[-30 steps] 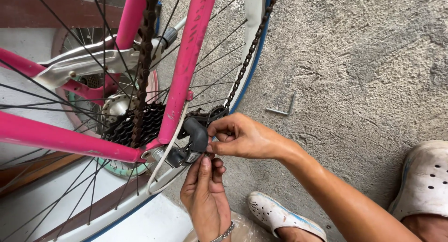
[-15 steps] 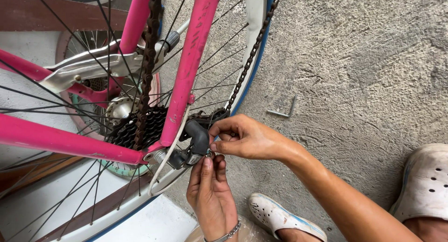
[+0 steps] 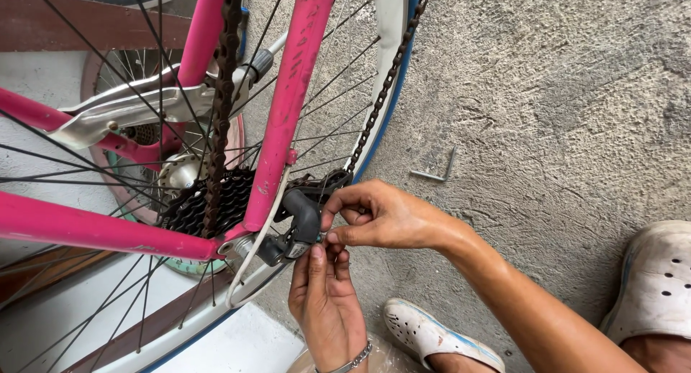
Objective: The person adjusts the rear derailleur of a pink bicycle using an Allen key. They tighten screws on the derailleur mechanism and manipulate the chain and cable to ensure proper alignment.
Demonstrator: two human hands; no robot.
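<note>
A pink bicycle frame (image 3: pixel 291 106) holds a rear wheel with a white rim (image 3: pixel 385 49), a black cog cluster (image 3: pixel 209 204) and a rusty chain (image 3: pixel 219 106). A dark grey rear derailleur (image 3: pixel 299 225) sits at the dropout. My right hand (image 3: pixel 381 218) pinches a small part on the derailleur's right side between thumb and fingers. My left hand (image 3: pixel 324 301), wearing a metal bracelet, reaches up from below, its fingertips on the derailleur's lower edge. Whether it holds a small tool is hidden.
An L-shaped hex key (image 3: pixel 435 168) lies on the rough concrete floor (image 3: pixel 547 92) to the right of the wheel. Two white clogs are below: one (image 3: pixel 432 337) near the left hand and another (image 3: pixel 655 283) at the right edge. Further wheels lie behind the spokes at left.
The view has shifted slightly. Both hands stay at the derailleur, with the right fingers working a little lower on its side.
</note>
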